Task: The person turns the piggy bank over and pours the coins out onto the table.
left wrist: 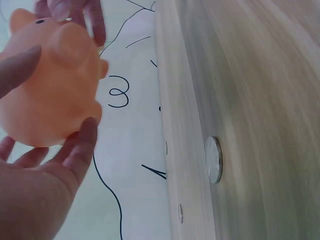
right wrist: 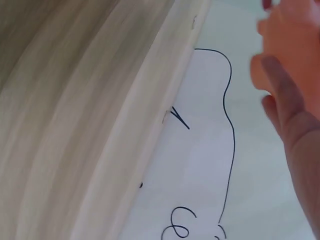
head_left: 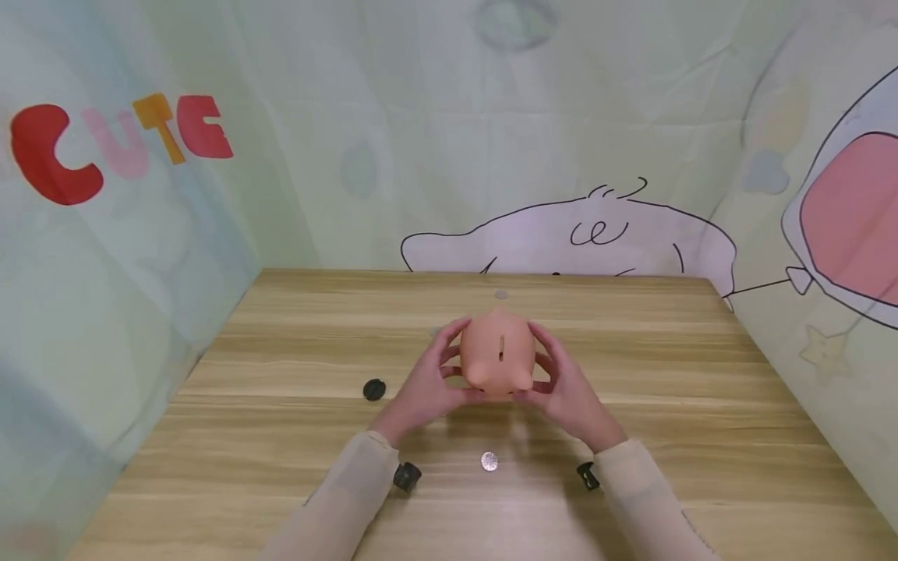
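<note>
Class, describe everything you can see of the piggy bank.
The piggy bank is rounded and peach-orange, with a smooth surface; whether plastic or ceramic cannot be told. It has small ears, dark eyes, a protruding snout, stubby feet and a narrow slot along its back. It is upright, held above the table between the left hand and right hand, facing the table's near side. Its contents cannot be seen.

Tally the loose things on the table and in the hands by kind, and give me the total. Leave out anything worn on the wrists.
Peach-pink rounded pig-shaped bank: 1
Round flat silver-coloured coins: 3
Black round disc, material unclear: 1
Total: 5
</note>
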{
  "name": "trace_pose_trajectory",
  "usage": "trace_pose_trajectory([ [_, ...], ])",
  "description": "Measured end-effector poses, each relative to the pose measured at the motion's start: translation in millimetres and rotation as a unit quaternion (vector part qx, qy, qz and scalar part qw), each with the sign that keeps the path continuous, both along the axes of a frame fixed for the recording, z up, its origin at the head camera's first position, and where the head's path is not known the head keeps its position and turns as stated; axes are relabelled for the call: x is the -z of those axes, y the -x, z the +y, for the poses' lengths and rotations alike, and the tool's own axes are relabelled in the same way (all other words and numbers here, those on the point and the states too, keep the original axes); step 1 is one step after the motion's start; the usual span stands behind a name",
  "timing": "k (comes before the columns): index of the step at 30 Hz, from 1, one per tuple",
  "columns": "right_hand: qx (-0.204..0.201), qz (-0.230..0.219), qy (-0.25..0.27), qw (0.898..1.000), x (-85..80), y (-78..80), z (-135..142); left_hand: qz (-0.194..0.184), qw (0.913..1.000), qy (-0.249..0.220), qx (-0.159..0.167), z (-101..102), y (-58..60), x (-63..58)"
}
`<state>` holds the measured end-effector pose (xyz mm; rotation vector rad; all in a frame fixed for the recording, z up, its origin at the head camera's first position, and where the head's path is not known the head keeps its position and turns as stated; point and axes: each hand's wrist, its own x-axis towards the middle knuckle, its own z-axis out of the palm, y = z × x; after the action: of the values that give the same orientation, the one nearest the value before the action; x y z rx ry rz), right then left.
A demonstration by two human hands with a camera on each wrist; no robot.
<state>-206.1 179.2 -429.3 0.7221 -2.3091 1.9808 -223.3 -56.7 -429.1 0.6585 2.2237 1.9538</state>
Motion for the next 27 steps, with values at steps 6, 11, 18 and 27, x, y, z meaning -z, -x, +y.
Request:
trace_pose_trajectory([
  [6, 0.017, 0.058, -0.025, 0.998, 3.0, -2.3, -2.7, 0.048, 0.9988, 0.001, 0.0, 2.2, -0.4, 3.9],
  [11, 0.03, 0.064, -0.033, 0.997, 7.2, -2.6, -4.2, 0.059, 0.9982, 0.0, 0.001, 3.6, 0.2, 9.8],
  [18, 0.029, 0.052, -0.032, 0.998, 11.0, -2.1, -5.2, 0.061, 0.9981, 0.004, -0.001, 2.6, -1.9, 12.1],
  [27, 0.016, 0.02, -0.02, 0.999, 11.7, -0.7, 0.2, 0.031, 0.9995, 0.006, 0.001, 2.9, -2.1, 9.7],
])
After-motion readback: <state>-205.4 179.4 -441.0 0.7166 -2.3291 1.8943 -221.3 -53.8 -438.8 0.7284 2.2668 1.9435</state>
